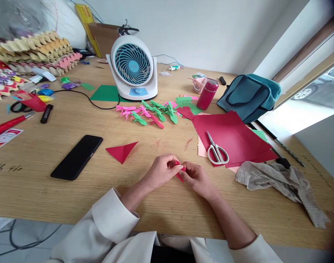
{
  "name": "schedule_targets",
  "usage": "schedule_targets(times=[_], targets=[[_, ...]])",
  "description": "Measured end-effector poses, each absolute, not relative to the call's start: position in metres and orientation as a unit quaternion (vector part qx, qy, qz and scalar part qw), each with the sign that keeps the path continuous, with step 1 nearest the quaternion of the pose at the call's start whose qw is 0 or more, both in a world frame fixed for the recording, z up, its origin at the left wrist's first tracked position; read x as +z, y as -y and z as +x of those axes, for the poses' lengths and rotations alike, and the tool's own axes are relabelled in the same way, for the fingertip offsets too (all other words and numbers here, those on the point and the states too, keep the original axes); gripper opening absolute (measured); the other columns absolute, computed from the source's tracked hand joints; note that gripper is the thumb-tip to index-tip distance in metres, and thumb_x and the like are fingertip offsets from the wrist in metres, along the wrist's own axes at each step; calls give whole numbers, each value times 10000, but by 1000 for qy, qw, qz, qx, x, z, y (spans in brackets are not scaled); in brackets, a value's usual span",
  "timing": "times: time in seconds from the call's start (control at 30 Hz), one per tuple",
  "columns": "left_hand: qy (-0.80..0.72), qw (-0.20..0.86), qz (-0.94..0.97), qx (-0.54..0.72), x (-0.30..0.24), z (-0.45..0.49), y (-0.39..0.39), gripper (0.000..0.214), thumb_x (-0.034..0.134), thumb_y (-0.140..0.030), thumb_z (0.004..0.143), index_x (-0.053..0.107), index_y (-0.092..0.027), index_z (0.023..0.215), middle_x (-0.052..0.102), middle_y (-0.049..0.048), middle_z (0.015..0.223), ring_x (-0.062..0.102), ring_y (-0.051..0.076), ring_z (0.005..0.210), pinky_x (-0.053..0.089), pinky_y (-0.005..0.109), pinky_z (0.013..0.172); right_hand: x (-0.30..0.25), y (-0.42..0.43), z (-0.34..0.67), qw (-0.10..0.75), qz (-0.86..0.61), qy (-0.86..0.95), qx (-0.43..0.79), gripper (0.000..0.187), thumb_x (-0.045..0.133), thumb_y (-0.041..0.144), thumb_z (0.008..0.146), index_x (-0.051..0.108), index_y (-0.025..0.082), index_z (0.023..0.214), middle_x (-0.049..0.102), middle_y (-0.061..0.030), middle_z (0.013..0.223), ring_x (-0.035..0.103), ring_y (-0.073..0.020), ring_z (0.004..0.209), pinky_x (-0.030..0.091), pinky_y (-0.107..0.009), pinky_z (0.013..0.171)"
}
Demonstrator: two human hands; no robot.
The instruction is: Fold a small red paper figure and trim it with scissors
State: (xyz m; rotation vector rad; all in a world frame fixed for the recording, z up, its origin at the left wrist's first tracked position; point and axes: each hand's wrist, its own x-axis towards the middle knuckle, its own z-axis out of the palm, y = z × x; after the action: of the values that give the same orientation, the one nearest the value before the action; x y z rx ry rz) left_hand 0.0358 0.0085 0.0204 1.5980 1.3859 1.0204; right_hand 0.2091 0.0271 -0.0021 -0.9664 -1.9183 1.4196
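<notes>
My left hand (163, 168) and my right hand (196, 176) meet at the table's near middle, both pinched on a small folded red paper piece (180, 172) that is mostly hidden by the fingers. A folded red paper triangle (121, 151) lies flat just left of my hands. Red paper sheets (238, 135) lie to the right with white-handled scissors (216, 149) on them. A row of finished pink and green folded paper figures (147, 113) lies farther back.
A black phone (77, 157) lies at left. A white desk fan (134, 69) stands at the back, a red bottle (208, 94) and a teal bag (249, 95) at right. A crumpled cloth (282, 182) sits near the right edge. Craft clutter fills the far left.
</notes>
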Motion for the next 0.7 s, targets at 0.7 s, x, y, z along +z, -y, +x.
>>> schedule_targets(times=[0.7], targets=[[-514,410,628,417,18,31,-12,399,495,-386,917,489,-156,591,384,-43,570,364,90,566,295,231,544,2,-27,206,273,-345,673,595,333,609,435,889,541,175,692,462,28,644,377,-107,593,312,-245,562]])
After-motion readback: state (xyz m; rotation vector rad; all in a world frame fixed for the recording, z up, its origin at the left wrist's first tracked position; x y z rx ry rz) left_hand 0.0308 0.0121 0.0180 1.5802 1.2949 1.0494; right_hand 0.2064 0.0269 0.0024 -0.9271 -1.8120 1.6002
